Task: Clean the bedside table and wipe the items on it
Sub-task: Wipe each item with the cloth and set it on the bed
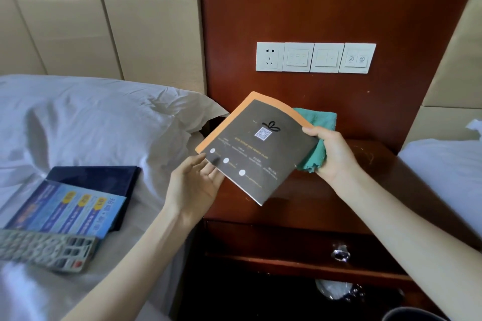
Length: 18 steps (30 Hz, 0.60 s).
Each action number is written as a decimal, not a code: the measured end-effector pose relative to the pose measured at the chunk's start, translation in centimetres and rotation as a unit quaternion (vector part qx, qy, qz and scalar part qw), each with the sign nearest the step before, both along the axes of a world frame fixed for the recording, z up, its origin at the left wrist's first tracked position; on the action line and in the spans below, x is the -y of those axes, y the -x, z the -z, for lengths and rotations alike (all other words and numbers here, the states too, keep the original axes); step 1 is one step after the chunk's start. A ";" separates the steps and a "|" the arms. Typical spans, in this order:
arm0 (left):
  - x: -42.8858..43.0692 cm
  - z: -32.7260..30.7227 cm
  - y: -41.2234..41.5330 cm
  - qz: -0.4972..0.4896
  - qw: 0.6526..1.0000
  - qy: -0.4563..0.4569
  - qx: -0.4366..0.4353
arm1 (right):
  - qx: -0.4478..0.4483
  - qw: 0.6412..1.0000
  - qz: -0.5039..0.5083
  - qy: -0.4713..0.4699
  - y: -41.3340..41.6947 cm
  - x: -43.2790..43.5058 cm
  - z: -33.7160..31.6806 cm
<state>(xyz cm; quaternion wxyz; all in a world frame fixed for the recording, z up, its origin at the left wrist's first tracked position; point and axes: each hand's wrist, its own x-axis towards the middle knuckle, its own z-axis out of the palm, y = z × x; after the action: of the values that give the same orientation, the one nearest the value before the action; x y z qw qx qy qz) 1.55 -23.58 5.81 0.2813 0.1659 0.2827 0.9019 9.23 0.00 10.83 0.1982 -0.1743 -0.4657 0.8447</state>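
**Booklet held over the bedside table, cloth behind it**

Head view: I see my right hand (330, 154) clamped on two things at once, thumb on the front of the dark booklet (257, 147) at its right edge, with the green cloth (314, 138) bunched between the booklet's back and my palm. The booklet is tilted, its orange-edged corner pointing up toward the wall, and it hangs above the bedside table (378, 164) rather than lying on it. My left hand (194, 182) is open, palm up, fingers loosely spread; its fingertips touch the booklet's lower left edge without closing on it.

The tabletop under the booklet is dark red wood with faint scratches. Below it the drawer (287, 245) front carries a shiny knob (339, 254). On the wood panel behind, a row of white wall switches (315, 57) sits above the table.

On the bed (91, 122) to the left lie a dark folder (101, 177), a blue leaflet (70, 208) overlapping it, and a grey remote control (44, 249) nearest me.
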 end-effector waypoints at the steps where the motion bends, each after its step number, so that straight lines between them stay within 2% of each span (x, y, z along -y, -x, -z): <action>1: -0.1 -0.1 -0.2 0.007 1.000 0.013 -0.018 | 0.002 1.000 0.001 -0.007 0.1 0.2 0.2; 4: -0.3 -0.3 -0.5 -0.007 0.996 0.044 -0.078 | 0.009 0.999 0.005 -0.031 0.2 0.9 0.7; 8: -0.4 -0.1 -0.4 -0.027 0.996 0.038 -0.078 | 0.030 0.996 0.019 -0.080 0.2 1.2 1.0; 11: -0.2 -0.4 -0.2 -0.033 0.996 0.035 -0.078 | 0.059 0.980 0.129 -0.141 0.5 1.2 1.3; 14: -0.1 -0.5 0.0 -0.045 0.997 0.017 -0.068 | 0.002 0.946 0.234 -0.226 0.3 1.4 1.6; 16: -0.3 -0.6 -0.1 -0.053 0.997 0.007 -0.056 | -0.035 0.911 0.215 -0.351 0.0 2.2 1.9; 18: -0.6 -0.6 -0.4 -0.063 0.997 -0.003 -0.033 | -0.069 0.894 0.115 -0.428 -0.2 3.5 2.4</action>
<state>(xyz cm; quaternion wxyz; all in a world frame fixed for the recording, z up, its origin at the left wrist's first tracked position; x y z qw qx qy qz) 1.92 -23.00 6.38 0.2135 0.1784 0.2991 0.9128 9.39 -3.53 8.40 0.3813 -0.0658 -0.7441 0.5447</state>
